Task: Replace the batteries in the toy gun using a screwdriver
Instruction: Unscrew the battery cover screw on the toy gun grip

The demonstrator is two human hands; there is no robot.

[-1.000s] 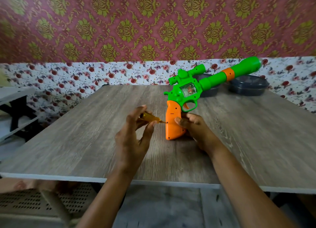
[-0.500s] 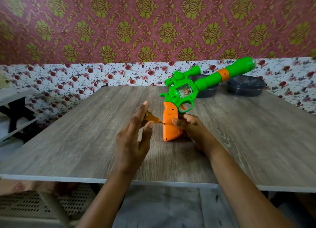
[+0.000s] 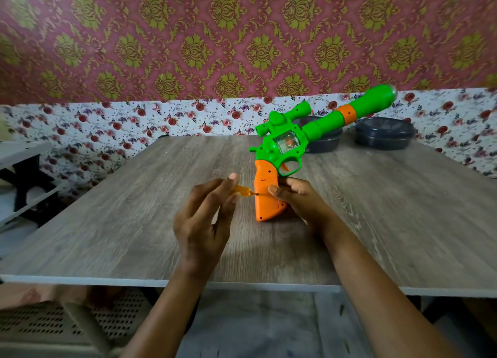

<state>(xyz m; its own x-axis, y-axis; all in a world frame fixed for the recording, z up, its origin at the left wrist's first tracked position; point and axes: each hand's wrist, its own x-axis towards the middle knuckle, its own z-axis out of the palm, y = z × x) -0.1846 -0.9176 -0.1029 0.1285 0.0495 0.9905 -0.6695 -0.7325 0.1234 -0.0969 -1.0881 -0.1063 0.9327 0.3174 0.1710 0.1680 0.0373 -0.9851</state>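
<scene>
Green and orange plastic, that was our toy gun [image 3: 290, 148], standing on its orange grip on the wooden table [image 3: 403, 210], barrel tilted up to the right. Our right hand [image 3: 298, 199] gripped the handle from behind. Our left hand [image 3: 204, 218] pinched a small yellow screwdriver [image 3: 245, 191], fingers partly spread, tip against the grip. Two dark lidded containers [image 3: 384, 133] sat behind, one partly hidden by the barrel.

The toy gun [image 3: 279, 153] was glossy moulded plastic, its orange grip [image 3: 265, 193] smooth. The screwdriver [image 3: 243, 190] handle looked translucent amber plastic. Beneath the grip, the table [image 3: 134, 210] showed matt, grey wood-grain.
</scene>
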